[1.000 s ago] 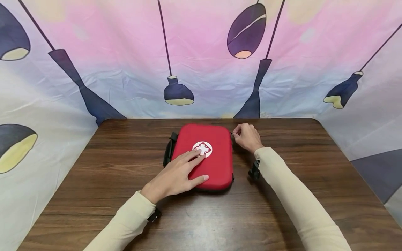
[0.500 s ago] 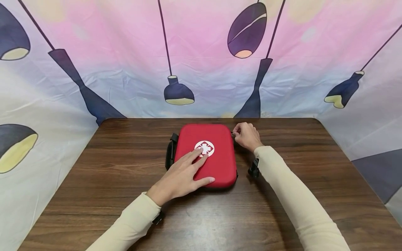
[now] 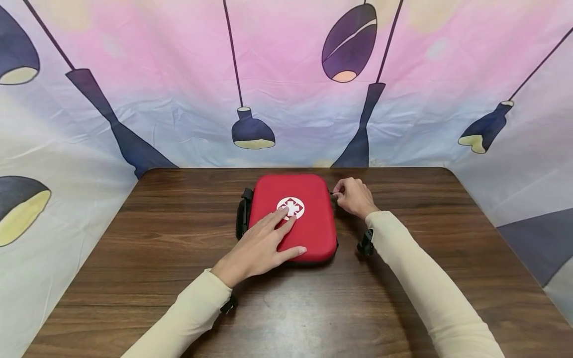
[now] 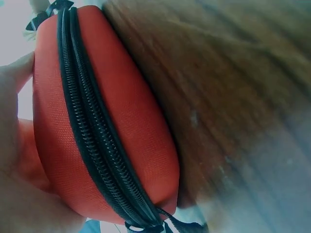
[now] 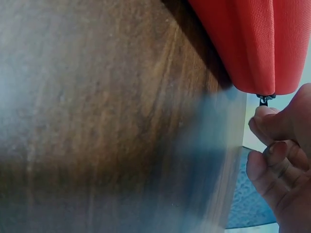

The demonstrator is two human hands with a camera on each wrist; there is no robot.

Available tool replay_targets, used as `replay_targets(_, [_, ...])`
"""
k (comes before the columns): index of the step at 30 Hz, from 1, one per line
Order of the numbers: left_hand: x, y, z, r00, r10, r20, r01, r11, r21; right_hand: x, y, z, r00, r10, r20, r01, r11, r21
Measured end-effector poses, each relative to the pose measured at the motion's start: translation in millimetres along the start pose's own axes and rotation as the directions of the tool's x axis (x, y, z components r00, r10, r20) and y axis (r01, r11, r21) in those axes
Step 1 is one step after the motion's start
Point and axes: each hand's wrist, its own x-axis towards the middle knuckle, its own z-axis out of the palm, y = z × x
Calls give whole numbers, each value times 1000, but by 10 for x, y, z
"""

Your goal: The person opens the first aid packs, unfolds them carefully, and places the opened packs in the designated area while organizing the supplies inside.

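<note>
A red hard-shell first-aid case (image 3: pixel 313 228) with a white cross emblem (image 3: pixel 291 208) lies flat on the table. My left hand (image 3: pixel 259 246) rests on its lid with fingers spread, the fingertips at the emblem. At the case's far right corner, my right hand (image 3: pixel 355 197) pinches a small zipper pull (image 5: pixel 263 101) between thumb and finger; the right wrist view shows the other fingers curled. Along the near side, the left wrist view has black zipper (image 4: pixel 92 121) teeth in two rows side by side.
A black carry handle (image 3: pixel 242 219) sticks out from the case's left side. The brown wood-grain table (image 3: pixel 147 258) extends all round the case. Its back edge meets a hanging cloth (image 3: pixel 188 99) printed with lamps.
The case and my left hand on it have shifted slightly to the right. My right hand stays at the far corner, still pinching the zipper pull.
</note>
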Motion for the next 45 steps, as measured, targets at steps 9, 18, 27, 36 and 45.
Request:
replay_targets(9, [28, -14, -11, 999, -27, 42, 28, 999, -34, -29, 17, 2, 1000, -5, -31, 5, 1000, 10])
replay_targets(18, [-133, -41, -150, 998, -56, 0, 55, 995, -83, -117, -57, -140, 998, -58, -30, 60, 996, 64])
replay_targets(27, [-463, -167, -295, 984, -171, -54, 161, 975, -154, -244, -146, -216, 995, -94, 24, 90, 987, 132])
replay_targets(36, [-702, -242, -272, 942, -315, -114, 289, 936, -199, -440, -272, -195, 990, -70, 122, 40, 971, 235])
replay_targets(45, [-728, -224, -184, 936, -334, -108, 306, 928, -215, -653, -366, -103, 982, -95, 164, 50, 963, 263])
